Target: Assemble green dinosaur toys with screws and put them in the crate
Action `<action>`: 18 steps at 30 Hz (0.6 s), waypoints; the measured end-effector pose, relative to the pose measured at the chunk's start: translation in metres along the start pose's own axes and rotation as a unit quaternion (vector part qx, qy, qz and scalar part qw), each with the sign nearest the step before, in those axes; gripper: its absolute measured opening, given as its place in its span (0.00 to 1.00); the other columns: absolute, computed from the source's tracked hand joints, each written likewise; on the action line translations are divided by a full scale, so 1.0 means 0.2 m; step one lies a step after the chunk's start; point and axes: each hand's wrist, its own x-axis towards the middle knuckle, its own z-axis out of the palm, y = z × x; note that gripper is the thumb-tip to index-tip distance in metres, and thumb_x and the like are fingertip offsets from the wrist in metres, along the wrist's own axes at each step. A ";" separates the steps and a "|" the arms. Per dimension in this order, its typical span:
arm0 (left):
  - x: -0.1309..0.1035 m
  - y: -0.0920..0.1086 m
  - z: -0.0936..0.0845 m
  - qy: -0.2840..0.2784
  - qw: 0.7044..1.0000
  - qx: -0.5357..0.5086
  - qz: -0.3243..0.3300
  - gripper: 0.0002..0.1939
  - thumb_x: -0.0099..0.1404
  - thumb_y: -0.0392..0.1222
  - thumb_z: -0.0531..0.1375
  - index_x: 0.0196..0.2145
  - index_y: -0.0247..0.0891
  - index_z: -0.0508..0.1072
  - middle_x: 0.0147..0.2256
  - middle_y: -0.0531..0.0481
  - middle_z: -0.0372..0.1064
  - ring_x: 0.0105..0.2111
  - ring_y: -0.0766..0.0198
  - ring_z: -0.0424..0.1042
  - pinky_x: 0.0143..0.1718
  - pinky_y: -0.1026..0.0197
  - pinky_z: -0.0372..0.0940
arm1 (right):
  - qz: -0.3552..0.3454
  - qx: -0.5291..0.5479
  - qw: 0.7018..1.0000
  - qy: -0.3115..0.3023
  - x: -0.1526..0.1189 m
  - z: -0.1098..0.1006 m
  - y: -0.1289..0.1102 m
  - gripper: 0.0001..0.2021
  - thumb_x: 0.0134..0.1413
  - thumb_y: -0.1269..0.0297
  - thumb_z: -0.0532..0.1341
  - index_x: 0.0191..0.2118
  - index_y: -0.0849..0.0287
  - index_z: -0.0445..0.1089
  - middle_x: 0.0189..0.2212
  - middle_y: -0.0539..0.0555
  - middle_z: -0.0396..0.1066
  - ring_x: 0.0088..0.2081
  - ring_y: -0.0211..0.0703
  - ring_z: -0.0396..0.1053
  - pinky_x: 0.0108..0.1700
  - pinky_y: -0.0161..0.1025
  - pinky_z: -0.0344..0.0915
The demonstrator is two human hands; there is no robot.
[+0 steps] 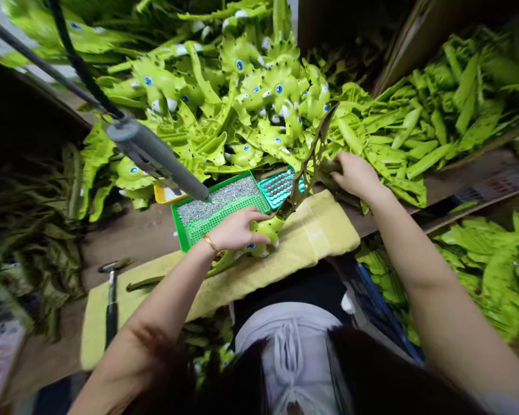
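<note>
My left hand [237, 227] is closed around a lime-green toy dinosaur part [266, 230] with a blue eye, pressed on a folded yellow towel [328, 222]. A dark olive tail-like strip [145, 283] sticks out to the left beneath my forearm. Further right, my right hand [357, 176] has its fingers bent round a dark olive plastic piece [327, 168]; the fingertips are partly hidden. Between the hands, a long, jagged olive part [311, 161] rises at a slant. Just beyond my left hand sits a green perforated tray [199, 231] with many small metal screws.
A hanging grey electric screwdriver [155, 155] points down over the tray. Beside it lies a turquoise tray [270, 203] of small round pieces. A hammer [112, 305] rests on the towel's left end. Lime-green toy halves [251, 92] heap behind, with green parts [415, 127] at right.
</note>
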 end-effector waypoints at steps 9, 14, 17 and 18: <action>0.09 0.04 -0.02 0.017 1.000 0.017 -0.018 0.35 0.50 0.59 0.64 0.53 0.39 0.74 0.47 0.45 0.70 0.48 0.50 0.69 0.52 0.54 0.60 | -0.113 0.331 0.922 -0.169 -0.30 -0.12 -0.20 0.20 0.51 0.54 0.65 0.49 0.54 0.75 0.40 0.54 0.70 0.34 0.39 0.69 0.38 0.41 0.69; 0.10 0.09 0.00 0.026 0.999 0.037 -0.021 0.33 0.49 0.57 0.65 0.52 0.40 0.75 0.43 0.47 0.70 0.44 0.52 0.69 0.47 0.56 0.62 | -0.137 0.191 0.966 -0.107 -0.37 0.07 -0.45 0.14 0.51 0.59 0.66 0.44 0.55 0.75 0.40 0.55 0.63 0.41 0.45 0.67 0.47 0.46 0.68; 0.09 0.09 0.01 0.041 0.998 0.040 -0.022 0.33 0.50 0.56 0.65 0.51 0.40 0.76 0.42 0.47 0.69 0.42 0.53 0.69 0.45 0.57 0.62 | -0.108 0.180 0.975 -0.067 -0.39 0.12 -0.51 0.16 0.52 0.61 0.65 0.47 0.55 0.70 0.43 0.57 0.61 0.40 0.46 0.67 0.43 0.47 0.70; 0.08 0.08 0.01 0.045 0.998 0.039 -0.021 0.33 0.50 0.57 0.66 0.51 0.40 0.76 0.42 0.46 0.69 0.42 0.53 0.69 0.44 0.57 0.62 | -0.104 0.186 0.975 -0.058 -0.39 0.13 -0.52 0.18 0.52 0.62 0.64 0.50 0.55 0.68 0.44 0.57 0.62 0.41 0.47 0.68 0.43 0.48 0.71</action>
